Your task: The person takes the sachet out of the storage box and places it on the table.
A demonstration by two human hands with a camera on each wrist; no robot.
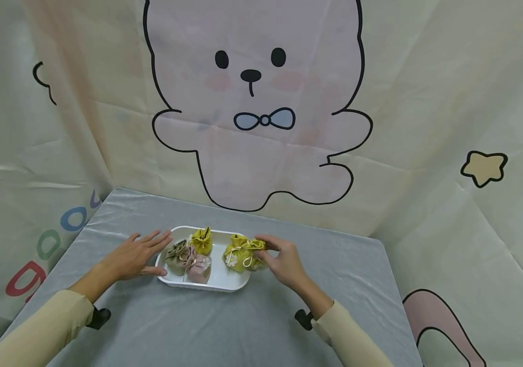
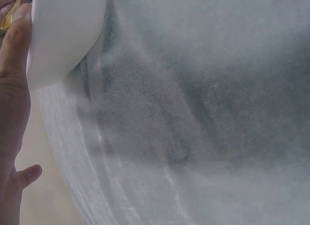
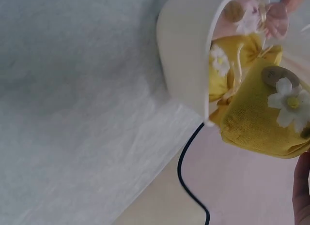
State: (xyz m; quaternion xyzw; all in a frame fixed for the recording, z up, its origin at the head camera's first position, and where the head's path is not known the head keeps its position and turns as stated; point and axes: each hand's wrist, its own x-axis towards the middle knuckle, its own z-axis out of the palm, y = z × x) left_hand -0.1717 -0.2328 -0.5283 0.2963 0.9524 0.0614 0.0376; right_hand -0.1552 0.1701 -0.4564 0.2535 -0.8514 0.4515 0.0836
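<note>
Right hand (image 1: 285, 264): fingers pinched on gathered neck of yellow pouch (image 1: 241, 253), pouch at right end of white tray (image 1: 224, 283), directly left of palm. Left hand (image 1: 134, 256): fingers straight, flat on grey worktop (image 1: 224, 326), fingertips touching left tray rim. Beyond left fingertips, inside tray: olive pouch (image 1: 176, 256), pink pouch (image 1: 198, 267), small yellow pouch (image 1: 202, 240). Cartoon bear backdrop (image 1: 256, 102) behind worktop.
</note>
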